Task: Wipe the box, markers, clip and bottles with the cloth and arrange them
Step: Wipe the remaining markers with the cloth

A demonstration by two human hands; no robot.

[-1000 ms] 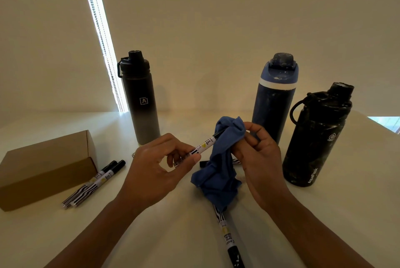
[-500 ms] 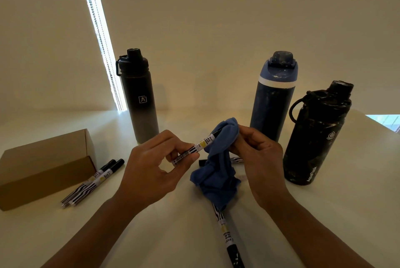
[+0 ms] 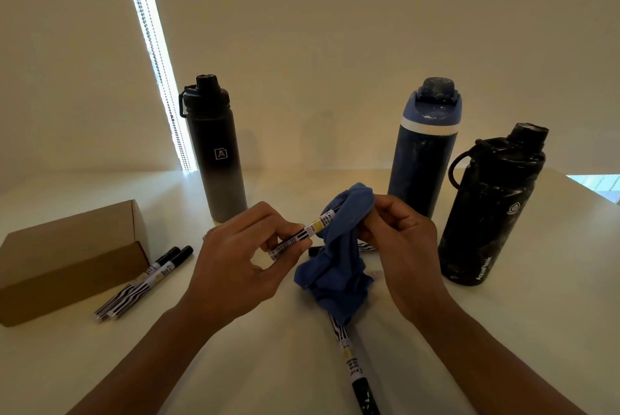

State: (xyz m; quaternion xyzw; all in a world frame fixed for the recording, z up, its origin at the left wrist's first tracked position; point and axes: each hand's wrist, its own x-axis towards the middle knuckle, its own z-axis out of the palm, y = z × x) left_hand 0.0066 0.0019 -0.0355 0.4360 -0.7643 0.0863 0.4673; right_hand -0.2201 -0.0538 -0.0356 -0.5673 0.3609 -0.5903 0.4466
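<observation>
Table (image 3: 268, 364) front open; bottles (image 3: 422, 153) block rear, box (image 3: 67, 257) left.

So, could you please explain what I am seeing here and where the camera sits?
No machine here: these are a person's bare hands, filmed by a camera worn on the head, looking down. The left hand pinches a marker; the right hand holds a blue cloth wrapped round its far end. On the white table lie a cardboard box, a pair of markers beside it and a loose marker whose far end the cloth hides. Behind stand a black-grey bottle, a blue bottle and a black speckled bottle.
</observation>
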